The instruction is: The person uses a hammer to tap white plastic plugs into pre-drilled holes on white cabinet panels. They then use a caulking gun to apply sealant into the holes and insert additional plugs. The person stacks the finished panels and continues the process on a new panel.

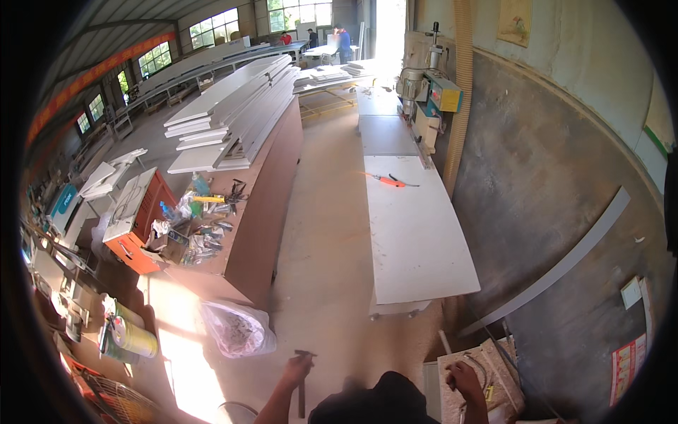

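Hammer (302,385): hanging head-up at the lower edge of the view, above the concrete floor (332,233), its handle pointing down.
Left hand (297,367): wrapping closed around the hammer just below its head.
Right hand (465,378): resting on a rough pale block (474,385) at the lower right; whether its fingers are gripping anything I cannot tell.
Plastic bag (236,328): sitting on the floor just left of the hammer, bulging and translucent.
Long white table (413,233): standing ahead of the hands and running away toward the machine (424,95); an orange-handled tool (388,181) is lying on it.
Brown workbench (261,212): lining the left of the aisle, carrying stacked white panels (233,113) and a clutter of small tools.
Orange box (138,222): sitting at the bench's near left corner.
Grey strip (565,261): leaning along the grey wall, right of the table.
Far people (342,42): standing by distant benches near the windows.
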### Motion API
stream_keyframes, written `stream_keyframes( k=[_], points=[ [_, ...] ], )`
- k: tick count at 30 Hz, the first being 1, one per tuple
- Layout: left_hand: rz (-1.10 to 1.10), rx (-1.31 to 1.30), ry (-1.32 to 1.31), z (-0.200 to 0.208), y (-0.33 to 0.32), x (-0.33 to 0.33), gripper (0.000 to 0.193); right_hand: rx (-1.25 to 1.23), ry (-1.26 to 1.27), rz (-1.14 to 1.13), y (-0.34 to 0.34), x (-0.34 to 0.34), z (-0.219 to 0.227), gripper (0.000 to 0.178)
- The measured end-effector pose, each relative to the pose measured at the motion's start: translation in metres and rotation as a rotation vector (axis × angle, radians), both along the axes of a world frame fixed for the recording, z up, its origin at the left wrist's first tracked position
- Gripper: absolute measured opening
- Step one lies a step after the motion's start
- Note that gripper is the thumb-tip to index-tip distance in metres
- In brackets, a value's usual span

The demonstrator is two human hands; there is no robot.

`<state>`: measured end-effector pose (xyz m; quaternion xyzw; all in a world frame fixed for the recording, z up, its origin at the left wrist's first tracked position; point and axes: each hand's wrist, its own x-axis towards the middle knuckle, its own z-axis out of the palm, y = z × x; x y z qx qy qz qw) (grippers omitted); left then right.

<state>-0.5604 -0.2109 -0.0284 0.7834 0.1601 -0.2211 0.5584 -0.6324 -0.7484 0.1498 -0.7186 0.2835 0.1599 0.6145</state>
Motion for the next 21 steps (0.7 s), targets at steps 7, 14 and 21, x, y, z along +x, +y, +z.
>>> stream_keyframes(
  k=[7,14,21],
  points=[
    [0.113,-0.756,0.031,0.18,-0.064,0.17,0.036,0.322,-0.359,0.366,0.264,0.196,-0.009,0.024],
    [0.19,-1.018,-0.033,0.128,0.018,0.31,0.042,0.449,-0.167,0.631,0.359,0.37,-0.035,0.025],
    [0.419,-1.292,-0.034,0.077,0.173,0.493,0.035,0.344,-0.037,0.98,0.469,0.587,-0.042,0.04]
  ],
)
